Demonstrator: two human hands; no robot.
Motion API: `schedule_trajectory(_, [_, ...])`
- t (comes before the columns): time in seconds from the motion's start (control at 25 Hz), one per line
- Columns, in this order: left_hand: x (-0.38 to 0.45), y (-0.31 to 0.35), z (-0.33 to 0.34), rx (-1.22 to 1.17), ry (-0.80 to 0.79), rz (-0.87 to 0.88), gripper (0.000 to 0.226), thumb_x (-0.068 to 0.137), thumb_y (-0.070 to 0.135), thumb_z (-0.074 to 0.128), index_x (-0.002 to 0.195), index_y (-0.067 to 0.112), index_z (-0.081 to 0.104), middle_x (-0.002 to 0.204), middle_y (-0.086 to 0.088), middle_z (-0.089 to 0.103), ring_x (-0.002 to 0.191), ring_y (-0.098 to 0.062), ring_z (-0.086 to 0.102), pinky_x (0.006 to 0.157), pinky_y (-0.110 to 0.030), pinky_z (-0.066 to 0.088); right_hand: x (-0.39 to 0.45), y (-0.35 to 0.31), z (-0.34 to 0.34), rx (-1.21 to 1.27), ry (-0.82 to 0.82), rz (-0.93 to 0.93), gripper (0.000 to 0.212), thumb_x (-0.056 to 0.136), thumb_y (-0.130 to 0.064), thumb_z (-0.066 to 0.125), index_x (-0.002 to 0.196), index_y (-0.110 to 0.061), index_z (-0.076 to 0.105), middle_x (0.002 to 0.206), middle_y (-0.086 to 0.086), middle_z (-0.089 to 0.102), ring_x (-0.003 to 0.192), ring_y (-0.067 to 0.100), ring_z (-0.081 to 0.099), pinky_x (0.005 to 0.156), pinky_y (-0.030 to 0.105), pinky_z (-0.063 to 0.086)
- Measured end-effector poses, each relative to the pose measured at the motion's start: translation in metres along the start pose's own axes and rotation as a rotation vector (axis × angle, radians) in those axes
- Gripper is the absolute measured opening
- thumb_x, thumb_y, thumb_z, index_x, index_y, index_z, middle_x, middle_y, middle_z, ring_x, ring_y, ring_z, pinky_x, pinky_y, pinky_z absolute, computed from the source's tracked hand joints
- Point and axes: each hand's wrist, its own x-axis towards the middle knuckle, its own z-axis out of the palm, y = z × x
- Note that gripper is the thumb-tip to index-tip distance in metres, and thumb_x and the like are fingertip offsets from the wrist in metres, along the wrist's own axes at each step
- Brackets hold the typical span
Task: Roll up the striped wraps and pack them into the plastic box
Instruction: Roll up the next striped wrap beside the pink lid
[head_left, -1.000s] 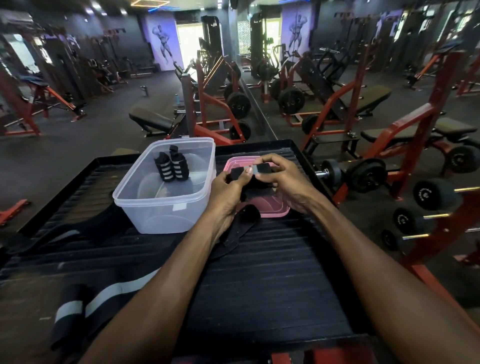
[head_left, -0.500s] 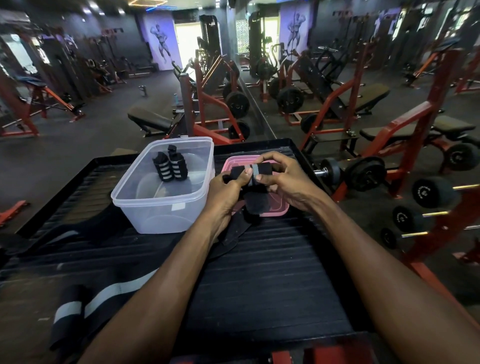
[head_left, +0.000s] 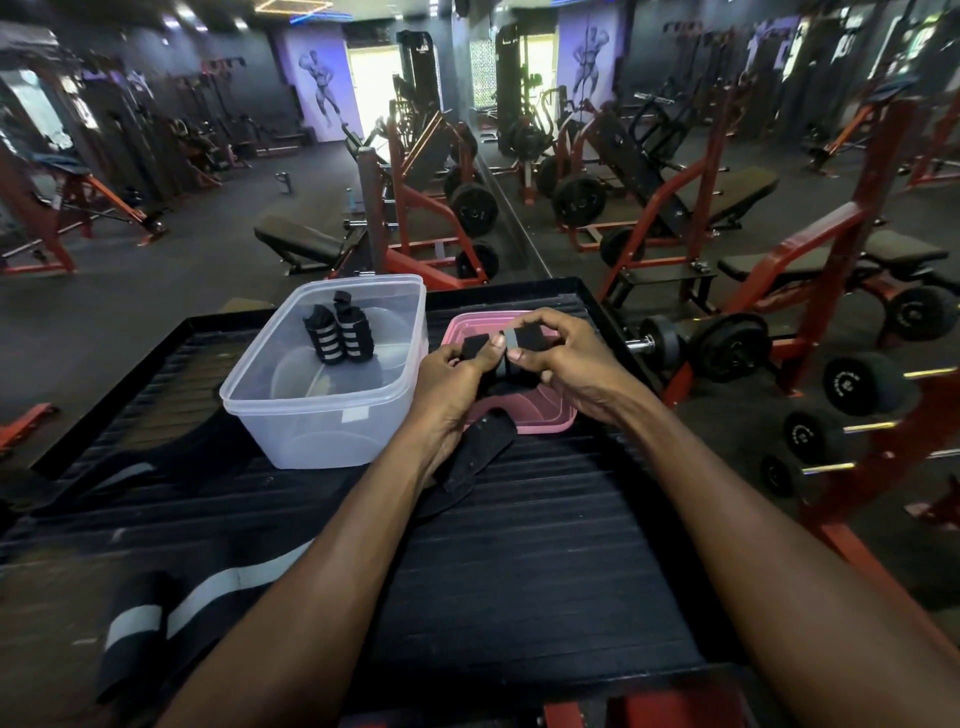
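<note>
A clear plastic box (head_left: 322, 415) stands on the black ribbed tray (head_left: 519, 571), with two rolled black wraps with grey stripes (head_left: 338, 332) inside it. Just right of the box, above the pink lid (head_left: 540, 415), both hands hold a partly rolled striped wrap (head_left: 511, 345). My left hand (head_left: 452, 379) pinches its left end and my right hand (head_left: 561, 358) curls round its right side. The wrap's loose black tail (head_left: 478, 457) hangs down onto the tray under my left wrist.
An unrolled black wrap with a wide grey stripe (head_left: 156, 618) lies at the tray's near left. Another dark strap (head_left: 119, 475) lies left of the box. Dumbbells (head_left: 862, 384) on a red rack stand at the right, gym benches and machines beyond.
The roll between my hands has turned a little and grown tighter, and more of the tail has been drawn up. The box and the wraps in it have not moved.
</note>
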Motion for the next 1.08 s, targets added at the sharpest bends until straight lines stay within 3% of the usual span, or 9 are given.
schedule_trajectory(0.12, [-0.001, 0.001, 0.001, 0.070, 0.093, 0.053, 0.031, 0.085, 0.011, 0.079, 0.113, 0.003, 0.067, 0.103, -0.015, 0.075, 0.099, -0.031, 0.073, 0.096, -0.047, 0.058, 0.001, -0.001, 0.000, 0.064, 0.003, 0.071, 0.017, 0.089, 0.006, 0.064, 0.099, -0.007, 0.060, 0.087, 0.011, 0.065, 0.071, 0.015, 0.070, 0.059, 0.027, 0.058])
schedule_trajectory(0.28, [-0.002, 0.002, 0.000, 0.128, 0.085, 0.094, 0.037, 0.084, 0.005, 0.078, 0.118, 0.006, 0.065, 0.108, -0.010, 0.073, 0.103, -0.026, 0.071, 0.094, -0.041, 0.058, 0.003, 0.003, 0.002, 0.025, 0.024, 0.064, 0.006, 0.092, -0.002, 0.065, 0.094, -0.005, 0.060, 0.095, 0.015, 0.061, 0.077, 0.023, 0.069, 0.059, 0.033, 0.060])
schedule_trajectory(0.36, [-0.003, 0.002, 0.001, 0.084, 0.034, 0.080, 0.035, 0.086, 0.008, 0.077, 0.118, 0.002, 0.066, 0.100, -0.010, 0.076, 0.089, -0.023, 0.074, 0.083, -0.038, 0.060, 0.003, 0.004, 0.001, -0.006, 0.079, 0.007, 0.009, 0.091, 0.001, 0.065, 0.094, -0.005, 0.061, 0.098, 0.018, 0.060, 0.079, 0.027, 0.068, 0.058, 0.033, 0.060])
schedule_trajectory(0.48, [-0.006, 0.003, 0.003, 0.093, 0.003, 0.088, 0.025, 0.090, 0.009, 0.074, 0.114, 0.004, 0.071, 0.090, -0.007, 0.076, 0.068, -0.012, 0.070, 0.069, -0.030, 0.054, 0.005, 0.006, -0.004, -0.010, 0.082, -0.033, 0.021, 0.087, 0.006, 0.068, 0.104, -0.003, 0.060, 0.106, 0.022, 0.060, 0.090, 0.037, 0.067, 0.073, 0.051, 0.061])
schedule_trajectory(0.56, [-0.007, 0.005, 0.002, 0.119, 0.026, 0.121, 0.021, 0.089, 0.003, 0.072, 0.105, 0.017, 0.073, 0.093, -0.004, 0.076, 0.075, -0.013, 0.071, 0.071, -0.028, 0.057, 0.005, 0.004, -0.005, 0.043, 0.056, 0.007, 0.028, 0.084, 0.010, 0.068, 0.105, -0.005, 0.057, 0.105, 0.020, 0.060, 0.091, 0.036, 0.067, 0.078, 0.054, 0.060])
schedule_trajectory(0.64, [-0.007, 0.004, 0.001, 0.153, 0.027, 0.156, 0.031, 0.088, -0.002, 0.072, 0.100, 0.027, 0.071, 0.097, 0.000, 0.076, 0.090, -0.017, 0.073, 0.083, -0.033, 0.060, 0.005, 0.002, -0.004, 0.105, -0.005, 0.061, 0.025, 0.086, 0.006, 0.067, 0.104, -0.007, 0.056, 0.100, 0.016, 0.064, 0.084, 0.029, 0.069, 0.072, 0.045, 0.061])
schedule_trajectory(0.76, [-0.009, 0.002, 0.001, 0.222, -0.013, 0.203, 0.038, 0.086, -0.004, 0.072, 0.108, 0.027, 0.069, 0.102, 0.002, 0.075, 0.100, -0.018, 0.071, 0.093, -0.038, 0.059, 0.006, 0.005, -0.005, -0.001, -0.059, 0.084, 0.022, 0.090, -0.006, 0.068, 0.111, -0.002, 0.061, 0.099, 0.017, 0.067, 0.080, 0.026, 0.069, 0.065, 0.036, 0.057])
schedule_trajectory(1.0, [-0.010, 0.003, 0.007, 0.102, 0.044, 0.110, 0.049, 0.088, -0.001, 0.071, 0.133, 0.008, 0.055, 0.117, -0.011, 0.072, 0.107, -0.023, 0.071, 0.085, -0.030, 0.060, 0.007, 0.012, -0.002, -0.090, 0.080, -0.038, 0.015, 0.087, -0.007, 0.073, 0.095, -0.014, 0.063, 0.098, 0.009, 0.068, 0.089, 0.028, 0.070, 0.079, 0.044, 0.060])
schedule_trajectory(1.08, [-0.010, 0.003, 0.007, 0.084, 0.094, 0.090, 0.051, 0.092, -0.003, 0.065, 0.138, 0.009, 0.046, 0.119, -0.012, 0.069, 0.103, -0.020, 0.070, 0.075, -0.025, 0.059, 0.007, 0.013, 0.001, -0.023, 0.068, 0.035, 0.024, 0.082, -0.004, 0.076, 0.092, -0.012, 0.055, 0.100, 0.015, 0.065, 0.088, 0.036, 0.069, 0.069, 0.042, 0.060])
